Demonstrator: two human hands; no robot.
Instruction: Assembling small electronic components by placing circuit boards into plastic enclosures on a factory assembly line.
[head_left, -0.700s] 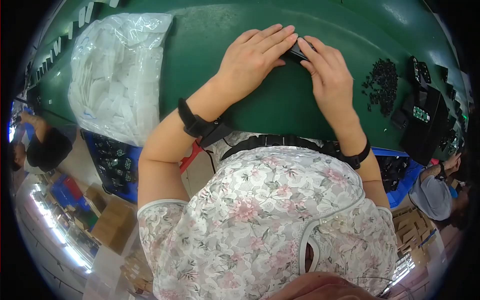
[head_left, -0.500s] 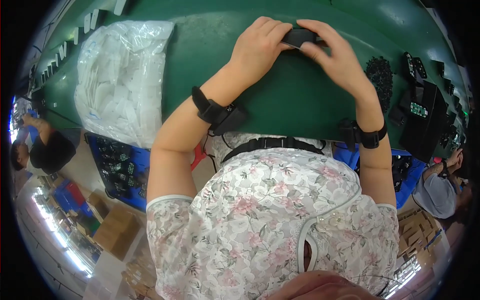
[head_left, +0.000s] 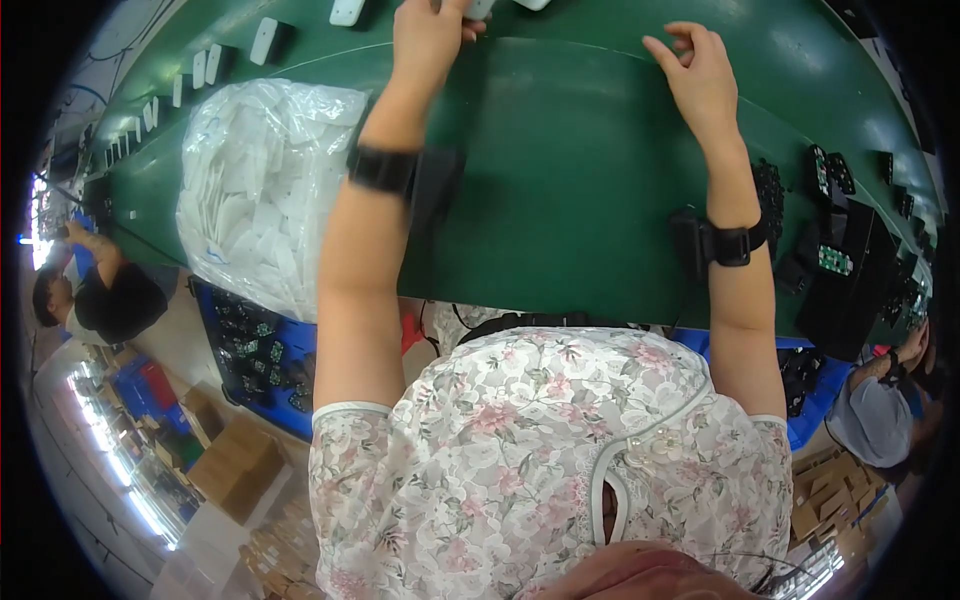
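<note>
At the far edge of the green table, my left hand (head_left: 427, 40) is closed on a small case with a white face (head_left: 480, 9); the picture's top edge cuts off part of both. Just right of it lies another white-faced case (head_left: 533, 3), also cut off. My right hand (head_left: 703, 82) hovers over the far right part of the table, thumb apart from its loosely curled fingers, with nothing in it. A clear bag of white flat parts (head_left: 265, 190) lies left of my left forearm. Nearer my right wrist is a heap of small black parts (head_left: 768, 200).
White-faced cases (head_left: 265, 41) stand in a curved row at the far left. Circuit boards (head_left: 835, 259) and a black box (head_left: 855, 285) sit at the right. Blue bins (head_left: 265, 400) of boards flank me below the table edge. Other people (head_left: 120, 295) work at both sides.
My hands have parted from the black case they held together. The left has reached far and left to a white-faced case; the right has moved slightly right, now holding nothing.
</note>
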